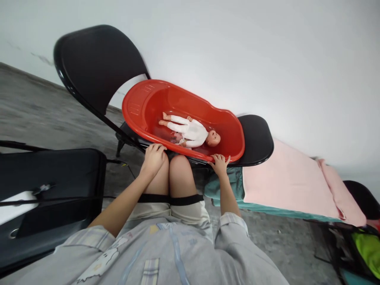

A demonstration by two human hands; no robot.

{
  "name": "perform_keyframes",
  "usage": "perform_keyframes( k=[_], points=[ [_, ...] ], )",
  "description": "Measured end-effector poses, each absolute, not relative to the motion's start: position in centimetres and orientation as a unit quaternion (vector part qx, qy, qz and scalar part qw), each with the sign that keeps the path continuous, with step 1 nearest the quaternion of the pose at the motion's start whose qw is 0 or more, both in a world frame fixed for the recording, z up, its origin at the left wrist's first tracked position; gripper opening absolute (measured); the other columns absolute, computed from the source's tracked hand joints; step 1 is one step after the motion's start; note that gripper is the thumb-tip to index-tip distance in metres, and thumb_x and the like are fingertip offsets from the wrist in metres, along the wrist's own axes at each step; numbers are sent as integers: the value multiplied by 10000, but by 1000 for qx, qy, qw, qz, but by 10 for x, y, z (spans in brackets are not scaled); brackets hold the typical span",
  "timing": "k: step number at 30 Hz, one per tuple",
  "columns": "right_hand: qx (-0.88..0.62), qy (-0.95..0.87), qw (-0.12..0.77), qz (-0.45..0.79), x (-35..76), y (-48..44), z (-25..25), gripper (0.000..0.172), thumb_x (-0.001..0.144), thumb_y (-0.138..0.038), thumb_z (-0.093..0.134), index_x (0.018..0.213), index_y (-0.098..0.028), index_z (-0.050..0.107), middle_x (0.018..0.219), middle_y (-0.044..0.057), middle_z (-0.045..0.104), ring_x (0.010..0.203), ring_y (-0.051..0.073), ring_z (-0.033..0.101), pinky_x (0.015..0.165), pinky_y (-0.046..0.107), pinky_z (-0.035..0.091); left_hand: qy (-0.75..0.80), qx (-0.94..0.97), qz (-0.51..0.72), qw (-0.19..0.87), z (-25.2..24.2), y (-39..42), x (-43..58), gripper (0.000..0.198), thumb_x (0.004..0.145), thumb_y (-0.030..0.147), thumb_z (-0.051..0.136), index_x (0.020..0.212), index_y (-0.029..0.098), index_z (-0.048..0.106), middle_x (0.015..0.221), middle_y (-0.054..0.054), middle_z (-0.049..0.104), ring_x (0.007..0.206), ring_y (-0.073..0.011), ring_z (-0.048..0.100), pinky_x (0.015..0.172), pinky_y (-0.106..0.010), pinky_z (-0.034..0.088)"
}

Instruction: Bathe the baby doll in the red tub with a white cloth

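Grey concrete floor [35, 114] and a plain pale wall [267, 51] are seen behind a black folding chair [95, 67], on whose seat a red plastic baby tub [148, 99] is carried, its long side running past both seat edges. Inside the tub a baby doll [190, 132] in white clothing is laid on its back, head toward the right end. The left hand [152, 158] is rested on the left knee with fingers curled loosely, just at the tub's near rim; nothing is gripped by it. The right hand [219, 163] is spread open, fingertips touching the near rim close to the doll's head. A pink towel [285, 178] over a teal sheet is laid to the right, and a black case [50, 186] is seen at the left.

Since the tub overhangs the seat, it could be tipped off the near edge if the rim is pressed down or pulled by one hand only, and the doll would slide out.
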State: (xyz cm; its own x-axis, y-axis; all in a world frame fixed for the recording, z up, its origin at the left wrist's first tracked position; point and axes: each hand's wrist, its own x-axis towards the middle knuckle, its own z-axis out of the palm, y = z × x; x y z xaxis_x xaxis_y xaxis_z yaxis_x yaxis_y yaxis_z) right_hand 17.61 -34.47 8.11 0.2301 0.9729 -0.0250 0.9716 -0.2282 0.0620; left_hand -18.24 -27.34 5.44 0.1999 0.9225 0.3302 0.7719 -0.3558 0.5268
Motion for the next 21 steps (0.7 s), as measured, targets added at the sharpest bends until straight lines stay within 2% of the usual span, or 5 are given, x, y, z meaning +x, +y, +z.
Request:
perform_keyframes(
  k=[10,21],
  points=[
    [779,626,29,8,175,-344,80,398,1030,-414,620,1380,-239,688,1472,124,631,1414,339,465,1249,755,-5,542,774,309,113,55,-271,-175,270,917,120,541,986,153,801,1094,-165,715,1085,-356,616,975,-482,500],
    [773,634,17,19,166,-346,76,376,1019,-422,646,1357,-266,705,1464,125,638,1398,351,477,1243,762,67,521,793,302,96,53,-275,-162,261,934,117,530,919,185,782,1008,-130,716,1034,-336,625,951,-460,509]
  ],
)
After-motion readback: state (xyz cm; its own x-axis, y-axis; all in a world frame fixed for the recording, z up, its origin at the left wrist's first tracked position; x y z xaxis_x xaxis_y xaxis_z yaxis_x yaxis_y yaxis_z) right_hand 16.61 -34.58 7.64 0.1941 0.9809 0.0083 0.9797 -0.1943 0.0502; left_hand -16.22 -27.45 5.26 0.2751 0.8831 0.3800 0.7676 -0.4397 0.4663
